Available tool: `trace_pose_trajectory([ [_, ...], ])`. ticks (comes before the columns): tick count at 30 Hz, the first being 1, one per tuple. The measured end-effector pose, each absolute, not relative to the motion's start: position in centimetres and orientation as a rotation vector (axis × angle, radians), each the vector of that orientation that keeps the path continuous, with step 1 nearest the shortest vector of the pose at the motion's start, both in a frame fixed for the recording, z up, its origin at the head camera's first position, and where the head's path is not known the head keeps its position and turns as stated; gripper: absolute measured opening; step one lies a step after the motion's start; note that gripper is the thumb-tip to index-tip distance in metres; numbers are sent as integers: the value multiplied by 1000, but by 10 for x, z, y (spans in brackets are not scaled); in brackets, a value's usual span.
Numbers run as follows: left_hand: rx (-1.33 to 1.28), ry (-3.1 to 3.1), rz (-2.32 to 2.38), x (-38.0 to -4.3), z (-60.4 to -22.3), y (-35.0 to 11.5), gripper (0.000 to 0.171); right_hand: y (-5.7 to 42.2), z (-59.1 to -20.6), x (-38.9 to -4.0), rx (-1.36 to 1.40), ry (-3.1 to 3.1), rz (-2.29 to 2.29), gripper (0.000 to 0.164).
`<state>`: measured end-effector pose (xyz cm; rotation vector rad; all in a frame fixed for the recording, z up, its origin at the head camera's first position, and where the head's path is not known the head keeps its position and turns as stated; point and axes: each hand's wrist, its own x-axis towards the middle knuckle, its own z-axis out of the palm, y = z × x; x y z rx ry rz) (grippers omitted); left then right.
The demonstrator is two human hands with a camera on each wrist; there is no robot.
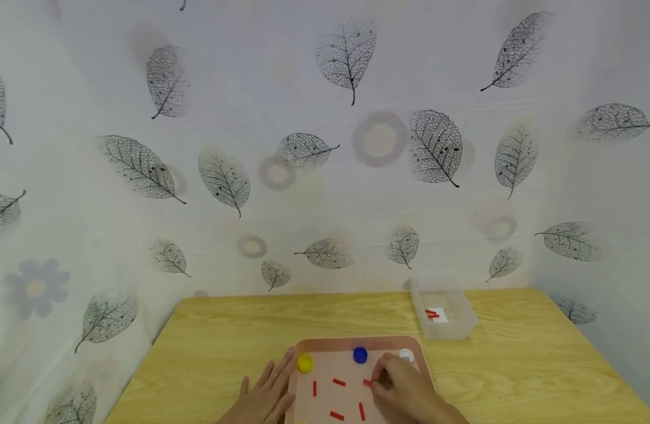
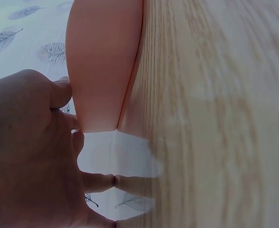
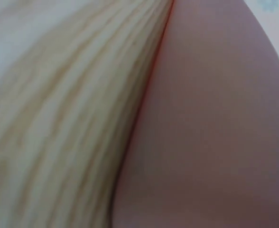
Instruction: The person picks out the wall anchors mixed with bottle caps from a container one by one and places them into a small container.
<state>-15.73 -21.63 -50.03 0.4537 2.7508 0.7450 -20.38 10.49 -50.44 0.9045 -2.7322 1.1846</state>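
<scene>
A shallow pink tray lies on the table. Along its left rim rests my left hand, fingers spread; the left wrist view shows its thumb against the tray wall and fingertips down on the tabletop. Over the right half of the tray, my right hand pinches a small red stick between thumb and fingers. Several similar red sticks lie around it, among them one upright in the picture and a slanted one. The right wrist view shows the tray's side but no hand.
Inside the tray stand a yellow cap, a blue cap and a white cap, partly behind the right hand. A translucent bin with red sticks and a white piece stands beyond, at the back right of the wooden table.
</scene>
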Motion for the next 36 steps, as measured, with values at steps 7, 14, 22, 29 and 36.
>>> trace_pose_trajectory([
  [7,453,2745,769,-155,-500,-215,60,108,-502,-206,960,-2516,1175,20],
  [14,427,2760,746,-152,-498,-217,61,113,-489,-204,898,-2658,1285,17],
  [22,424,2781,725,-150,-500,-215,61,121,-479,-198,861,-2548,1152,20],
  [29,434,2738,760,-152,-505,-215,61,134,-469,-202,751,-2555,1187,23],
  [36,448,2776,749,-154,-504,-215,61,145,-455,-211,697,-2517,1115,23],
])
